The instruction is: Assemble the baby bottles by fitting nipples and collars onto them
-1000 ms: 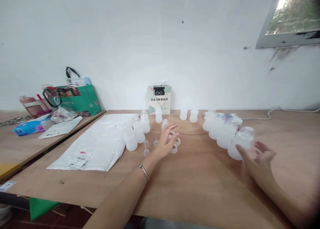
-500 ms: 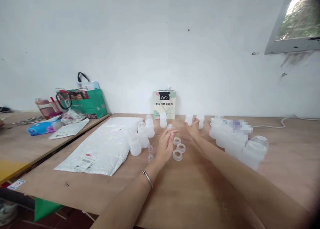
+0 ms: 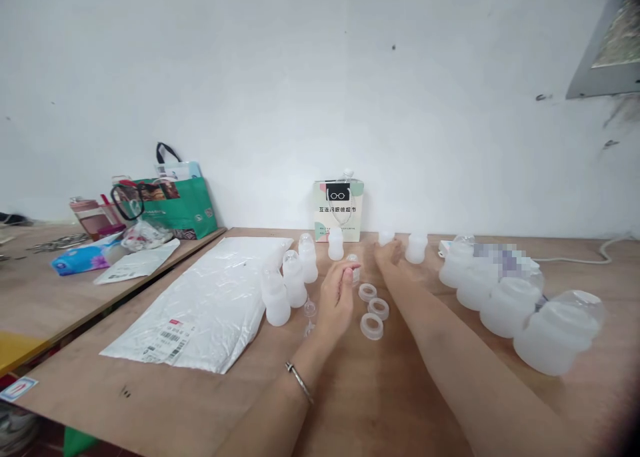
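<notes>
Taking the three clear rings (image 3: 371, 326) on the wooden table (image 3: 350, 404) as the dial's centre, with twelve o'clock toward the wall (image 3: 270, 97), the left hand (image 3: 336, 296) is just beside them at about ten o'clock, fingers side by side and thumb raised close against them; whether anything is pinched there I cannot tell. The right hand (image 3: 388, 252) reaches to between twelve and one o'clock, its fingers in front of a frosted bottle (image 3: 386, 234) and hiding its lower part, so I cannot tell if they grip it. Just right of that hand, between one and two o'clock, stands another bottle (image 3: 417, 249). A clear dome cap (image 3: 353, 260) shows just past the left fingertips at eleven o'clock; farther that way a bottle (image 3: 335, 245) stands before a paper bag (image 3: 325, 218). Four capped bottles (image 3: 550, 344) make a row from two to three o'clock. Three more bottles (image 3: 294, 288) line nine to ten o'clock beside a white parcel (image 3: 215, 284), with two clear teats (image 3: 309, 308) nearer at about nine.
</notes>
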A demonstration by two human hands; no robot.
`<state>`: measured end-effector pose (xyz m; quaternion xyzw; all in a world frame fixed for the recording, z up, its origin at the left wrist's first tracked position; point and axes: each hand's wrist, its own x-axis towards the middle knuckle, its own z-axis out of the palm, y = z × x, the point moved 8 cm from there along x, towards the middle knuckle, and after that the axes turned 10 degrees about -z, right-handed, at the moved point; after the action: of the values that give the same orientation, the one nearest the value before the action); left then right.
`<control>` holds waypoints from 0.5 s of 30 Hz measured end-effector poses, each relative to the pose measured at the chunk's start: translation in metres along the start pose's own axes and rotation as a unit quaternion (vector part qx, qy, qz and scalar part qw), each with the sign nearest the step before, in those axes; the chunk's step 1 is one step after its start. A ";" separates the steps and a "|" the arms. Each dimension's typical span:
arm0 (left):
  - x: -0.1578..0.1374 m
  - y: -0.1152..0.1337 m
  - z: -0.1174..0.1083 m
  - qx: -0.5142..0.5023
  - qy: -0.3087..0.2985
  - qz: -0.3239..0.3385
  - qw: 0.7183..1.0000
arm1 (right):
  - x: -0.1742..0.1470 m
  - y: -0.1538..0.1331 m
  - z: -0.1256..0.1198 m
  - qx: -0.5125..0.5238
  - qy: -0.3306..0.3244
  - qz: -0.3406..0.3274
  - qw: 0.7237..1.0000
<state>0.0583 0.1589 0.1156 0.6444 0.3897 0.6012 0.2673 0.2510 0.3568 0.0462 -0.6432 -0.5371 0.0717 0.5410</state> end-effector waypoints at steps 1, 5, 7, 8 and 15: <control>0.001 -0.002 0.000 0.006 -0.002 -0.004 1.000 | -0.001 0.003 0.001 -0.014 0.009 0.011 1.000; 0.009 -0.018 -0.001 0.053 -0.029 -0.056 0.997 | -0.011 0.014 -0.001 -0.047 0.006 0.009 0.999; 0.013 -0.030 0.002 0.112 -0.085 -0.094 0.986 | -0.021 0.020 -0.009 -0.050 -0.013 -0.008 0.999; 0.014 -0.035 0.004 0.151 -0.121 -0.107 0.975 | -0.027 0.022 -0.015 -0.049 -0.024 -0.017 0.998; 0.003 -0.037 0.010 0.405 -0.260 -0.035 0.876 | -0.089 0.034 -0.087 -0.025 -0.095 -0.051 0.994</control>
<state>0.0613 0.1832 0.0861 0.8156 0.5376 0.1919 0.0952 0.2933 0.2399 0.0115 -0.6187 -0.6197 0.0909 0.4743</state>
